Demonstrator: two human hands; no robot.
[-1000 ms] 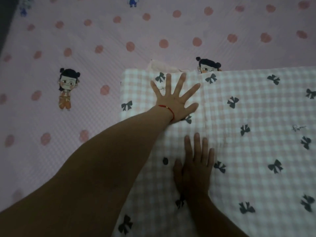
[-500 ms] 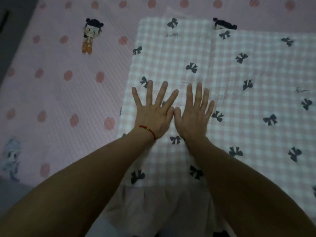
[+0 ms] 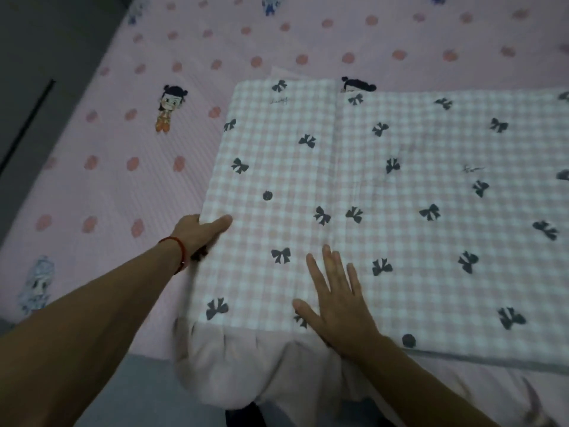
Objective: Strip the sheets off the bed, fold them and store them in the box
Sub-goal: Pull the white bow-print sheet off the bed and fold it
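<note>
Left hand (image 3: 200, 231) gripping checked sheet (image 3: 400, 211) edge, right hand (image 3: 338, 300) flat.

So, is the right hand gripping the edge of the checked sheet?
No, the right hand lies flat with straight fingers on top of the checked sheet, well in from its left edge.

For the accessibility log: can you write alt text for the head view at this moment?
A person's left hand grips the left edge of a folded pink gingham sheet with black bows, thumb on top, while the right hand lies flat on it. The sheet rests on a pink dotted bed cover with cartoon figures.
</note>
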